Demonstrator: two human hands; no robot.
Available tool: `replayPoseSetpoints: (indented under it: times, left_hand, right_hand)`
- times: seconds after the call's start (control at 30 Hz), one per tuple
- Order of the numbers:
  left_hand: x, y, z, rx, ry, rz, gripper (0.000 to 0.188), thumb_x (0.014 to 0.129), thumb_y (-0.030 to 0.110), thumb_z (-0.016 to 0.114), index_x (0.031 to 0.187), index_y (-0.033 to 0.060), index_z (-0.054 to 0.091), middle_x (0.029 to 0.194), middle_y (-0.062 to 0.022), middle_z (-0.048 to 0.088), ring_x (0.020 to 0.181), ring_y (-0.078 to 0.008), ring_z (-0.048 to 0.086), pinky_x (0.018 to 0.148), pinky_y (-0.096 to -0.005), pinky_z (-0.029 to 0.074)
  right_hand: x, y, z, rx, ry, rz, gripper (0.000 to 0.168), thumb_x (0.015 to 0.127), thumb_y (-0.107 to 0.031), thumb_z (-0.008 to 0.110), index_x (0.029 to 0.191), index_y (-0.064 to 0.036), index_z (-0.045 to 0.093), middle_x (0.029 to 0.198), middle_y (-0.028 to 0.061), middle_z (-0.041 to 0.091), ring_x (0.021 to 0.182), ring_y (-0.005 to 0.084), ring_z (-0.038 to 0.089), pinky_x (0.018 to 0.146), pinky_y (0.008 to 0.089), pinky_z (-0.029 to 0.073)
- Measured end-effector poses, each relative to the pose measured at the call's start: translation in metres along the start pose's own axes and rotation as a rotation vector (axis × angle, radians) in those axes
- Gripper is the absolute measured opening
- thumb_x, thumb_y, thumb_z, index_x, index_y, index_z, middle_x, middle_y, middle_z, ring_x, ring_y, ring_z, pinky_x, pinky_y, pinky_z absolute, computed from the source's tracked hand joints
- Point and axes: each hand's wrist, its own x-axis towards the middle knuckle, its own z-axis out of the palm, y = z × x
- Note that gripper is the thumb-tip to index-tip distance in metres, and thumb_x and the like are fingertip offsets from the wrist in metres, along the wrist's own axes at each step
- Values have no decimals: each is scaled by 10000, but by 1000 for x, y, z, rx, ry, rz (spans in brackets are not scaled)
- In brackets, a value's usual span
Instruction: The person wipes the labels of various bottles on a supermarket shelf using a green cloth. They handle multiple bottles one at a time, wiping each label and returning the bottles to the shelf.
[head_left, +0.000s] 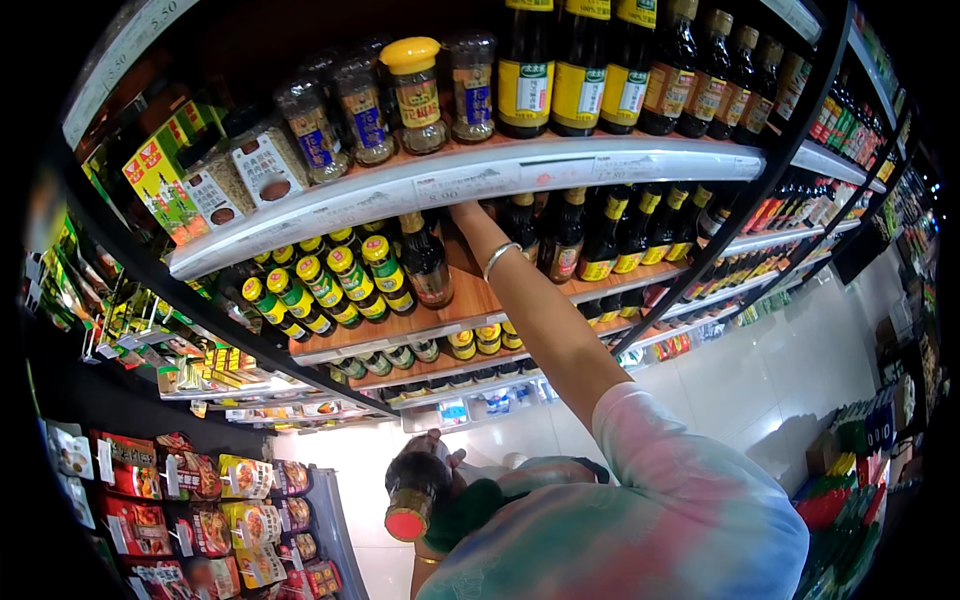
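My right arm reaches forward into the shelf below the white price rail (480, 178). A silver bangle (501, 259) circles the wrist. Most of my right hand (466, 213) is hidden under the rail, so its fingers and anything in them cannot be seen. Beside it on the wooden shelf board (469, 289) stands a dark sauce bottle (427, 266), with more dark bottles (564, 240) to the right. Low in front of my body, my left hand (448, 450) grips a dark bottle with a red cap (412, 495); part of that hand is covered by the bottle.
Small yellow-capped bottles (349, 277) line the shelf's left part. Above stand spice jars (416, 97) and yellow-labelled bottles (525, 90). A black shelf post (750, 195) rises at right. Hanging food pouches (195, 480) are at lower left. Pale tiled floor (712, 382) shows behind.
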Motion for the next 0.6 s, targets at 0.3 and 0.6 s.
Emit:
replayPoseSetpoints:
  times: [0.3, 0.6]
  left_hand:
    - [-7, -5, -12, -703, -8, -533, 540, 858, 404, 602, 1302, 160, 415, 991, -128, 521, 563, -169, 412, 515, -297, 381]
    - [-7, 25, -21, -1320, -107, -621, 578, 830, 414, 634, 1279, 124, 414, 994, -140, 538, 669, -212, 477, 582, -333, 445]
  right_hand:
    - [19, 47, 2, -345, -8, -89, 328, 887, -138, 537, 1181, 7, 531, 1213, 160, 560, 1112, 291, 498, 958, 342, 377]
    - [29, 46, -4, -398, -39, -192, 332, 882, -141, 542, 1181, 2, 533, 1214, 162, 559, 1112, 300, 499, 950, 352, 384]
